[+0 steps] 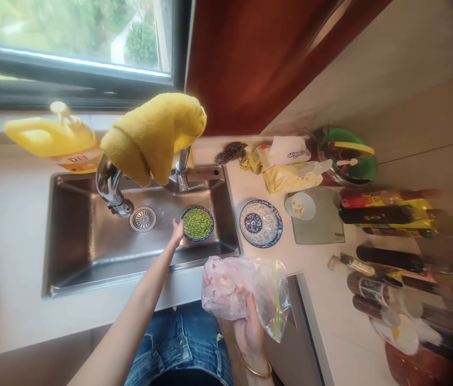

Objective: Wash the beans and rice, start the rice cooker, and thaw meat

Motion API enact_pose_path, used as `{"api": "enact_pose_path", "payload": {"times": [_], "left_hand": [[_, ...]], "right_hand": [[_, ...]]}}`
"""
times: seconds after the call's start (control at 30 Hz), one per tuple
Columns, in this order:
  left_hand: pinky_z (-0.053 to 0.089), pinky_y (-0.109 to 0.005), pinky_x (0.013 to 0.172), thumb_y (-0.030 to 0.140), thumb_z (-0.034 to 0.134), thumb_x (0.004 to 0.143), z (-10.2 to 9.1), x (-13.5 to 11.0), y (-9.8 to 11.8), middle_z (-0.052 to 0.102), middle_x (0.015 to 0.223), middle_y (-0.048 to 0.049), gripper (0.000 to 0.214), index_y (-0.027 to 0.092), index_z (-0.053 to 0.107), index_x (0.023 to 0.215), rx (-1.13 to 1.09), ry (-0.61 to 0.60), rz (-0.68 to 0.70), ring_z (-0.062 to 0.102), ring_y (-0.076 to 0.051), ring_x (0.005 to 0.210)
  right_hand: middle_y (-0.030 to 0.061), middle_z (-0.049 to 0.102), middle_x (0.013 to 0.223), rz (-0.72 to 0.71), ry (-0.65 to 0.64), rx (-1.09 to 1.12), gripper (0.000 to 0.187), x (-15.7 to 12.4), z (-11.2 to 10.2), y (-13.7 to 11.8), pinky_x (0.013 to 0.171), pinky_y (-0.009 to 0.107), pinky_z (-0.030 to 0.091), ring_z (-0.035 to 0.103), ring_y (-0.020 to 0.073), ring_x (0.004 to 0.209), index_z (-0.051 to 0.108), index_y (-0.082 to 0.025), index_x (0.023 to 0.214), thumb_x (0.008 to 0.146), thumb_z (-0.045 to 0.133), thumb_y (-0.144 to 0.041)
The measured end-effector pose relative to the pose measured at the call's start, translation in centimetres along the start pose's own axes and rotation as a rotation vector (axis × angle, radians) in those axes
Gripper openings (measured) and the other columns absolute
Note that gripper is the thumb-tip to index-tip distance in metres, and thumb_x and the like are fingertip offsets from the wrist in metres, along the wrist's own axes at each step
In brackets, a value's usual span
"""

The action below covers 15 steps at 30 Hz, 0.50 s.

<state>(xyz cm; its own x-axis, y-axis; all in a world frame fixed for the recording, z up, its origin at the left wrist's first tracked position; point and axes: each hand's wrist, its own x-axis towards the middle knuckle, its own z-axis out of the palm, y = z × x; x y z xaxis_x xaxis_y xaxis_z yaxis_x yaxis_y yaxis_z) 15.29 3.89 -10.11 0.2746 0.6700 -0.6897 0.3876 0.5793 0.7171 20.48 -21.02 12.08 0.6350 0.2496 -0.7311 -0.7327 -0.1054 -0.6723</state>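
The left hand reaches into the stainless-steel rectangular sink and meets the left rim of a round, blue-and-white patterned bowl full of small green beans. The bowl sits in the right part of the sink; whether the fingers are clamped on its rim or only rest there, I cannot tell. If that hand presses or lifts at this one side, the bowl could tip and spill beans toward the round metal drain strainer.

The right hand is clamped, thumb uppermost, on a clear plastic zip bag of pale pink meat, near the counter's front edge. The meat's bulk lies left of the grip, so its weight could twist the slick film loose and drop the bag. The greenish seal faces right; were it unclosed, tilting could leak juice.
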Motion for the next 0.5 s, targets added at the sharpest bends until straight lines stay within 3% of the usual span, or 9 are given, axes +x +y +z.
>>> {"api": "enact_pose_path", "payload": {"times": [0.1,0.2,0.27,0.37,0.43,0.5], "left_hand": [[0.039,-0.057,0.109,0.038,0.045,0.099,0.8,-1.3,1.2,0.051,0.143,-0.0204,0.054,0.013,0.038,0.147,0.024,0.12,-0.013,0.051,-0.034,0.132],[0.025,-0.051,0.12,0.03,0.033,0.1,0.7,-2.7,3.9,0.036,0.156,-0.0211,0.057,0.011,0.023,0.153,0.043,0.218,0.105,0.03,-0.031,0.148],[0.017,-0.042,0.124,0.028,0.034,0.099,0.0,-3.3,6.9,0.031,0.161,-0.0125,0.056,0.017,0.027,0.152,0.072,0.262,0.347,0.022,-0.023,0.152],[0.017,-0.045,0.125,0.027,0.039,0.095,-0.9,-3.2,12.4,0.041,0.155,-0.0137,0.052,0.016,0.037,0.146,0.18,0.304,0.95,0.028,-0.023,0.149],[0.022,-0.046,0.123,0.028,0.042,0.095,-1.3,-2.4,15.6,0.045,0.152,-0.0157,0.054,0.013,0.037,0.147,0.257,0.264,1.084,0.033,-0.026,0.146],[0.034,-0.049,0.115,0.03,0.045,0.094,-1.5,-1.4,17.4,0.058,0.137,-0.0196,0.06,0.009,0.031,0.149,0.348,0.143,1.011,0.049,-0.03,0.134]], "right_hand": [[0.0078,0.069,0.128,0.015,-0.016,-0.01,0.069,0.0,0.7,-0.1,0.112,0.05,0.044,0.051,0.0298,0.136,0.071,-0.024,0.119,0.064,0.079,-0.065],[0.0084,0.069,0.127,-0.006,-0.028,-0.042,0.067,0.0,1.2,-0.1,0.114,0.049,0.042,0.052,0.0297,0.135,0.071,-0.023,0.118,0.066,0.077,-0.066],[0.0083,0.069,0.128,-0.01,-0.019,-0.039,0.066,0.1,1.5,0.0,0.114,0.049,0.041,0.052,0.0295,0.135,0.072,-0.022,0.116,0.067,0.076,-0.065],[0.0071,0.067,0.131,-0.013,-0.029,-0.02,0.062,0.2,1.7,0.3,0.115,0.048,0.04,0.052,0.028,0.135,0.071,-0.022,0.118,0.071,0.075,-0.062],[0.0068,0.067,0.131,-0.012,-0.036,-0.009,0.061,0.3,1.7,0.6,0.115,0.046,0.04,0.053,0.0274,0.134,0.071,-0.022,0.117,0.071,0.075,-0.061],[0.0067,0.069,0.128,-0.007,-0.024,0.002,0.062,0.2,1.6,0.8,0.115,0.045,0.04,0.055,0.0272,0.132,0.072,-0.021,0.115,0.068,0.078,-0.061]]}}
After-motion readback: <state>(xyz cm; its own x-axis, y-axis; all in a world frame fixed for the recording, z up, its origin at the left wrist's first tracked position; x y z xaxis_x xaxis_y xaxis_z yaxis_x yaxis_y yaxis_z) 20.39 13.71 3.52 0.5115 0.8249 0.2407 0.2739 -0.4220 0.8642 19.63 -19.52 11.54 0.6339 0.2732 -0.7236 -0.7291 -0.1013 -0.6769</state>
